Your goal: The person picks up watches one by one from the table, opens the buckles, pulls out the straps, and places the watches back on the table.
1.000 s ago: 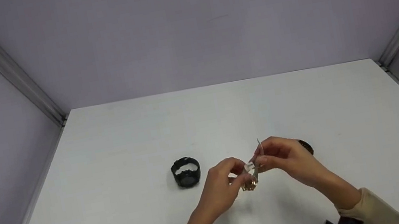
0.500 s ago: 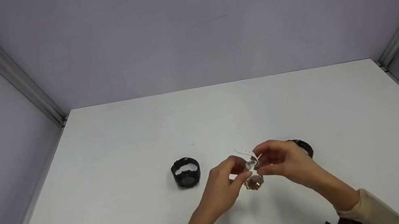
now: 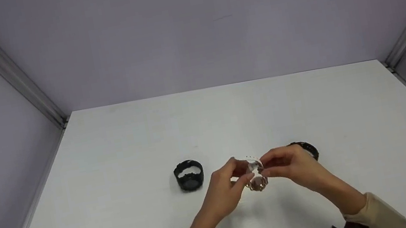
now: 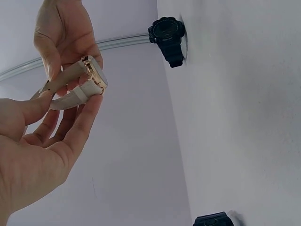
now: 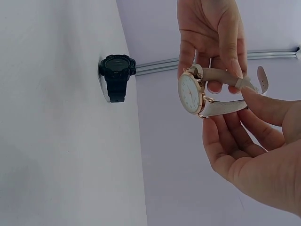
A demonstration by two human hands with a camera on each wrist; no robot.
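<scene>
Both hands hold a watch (image 3: pixel 257 181) with a gold case, white dial and beige strap, just above the table near its front. In the head view my left hand (image 3: pixel 245 175) pinches it from the left and my right hand (image 3: pixel 265 170) from the right. The right wrist view shows the dial (image 5: pixel 189 93) facing left, my right hand (image 5: pixel 230 110) pinching the strap, and the left hand's fingers (image 5: pixel 225 42) over the top. In the left wrist view my left hand (image 4: pixel 66 101) grips the strap beside the case (image 4: pixel 94 75).
A black watch (image 3: pixel 189 175) stands on the white table (image 3: pixel 147 132) left of the hands, also seen as the black watch (image 5: pixel 116 70). Another dark watch (image 3: pixel 308 148) lies behind my right hand. Grey walls enclose three sides.
The strap end that stood upright above the right hand has been bent down into a loop over the case. Both hands have drawn slightly closer together; the other watches have not moved.
</scene>
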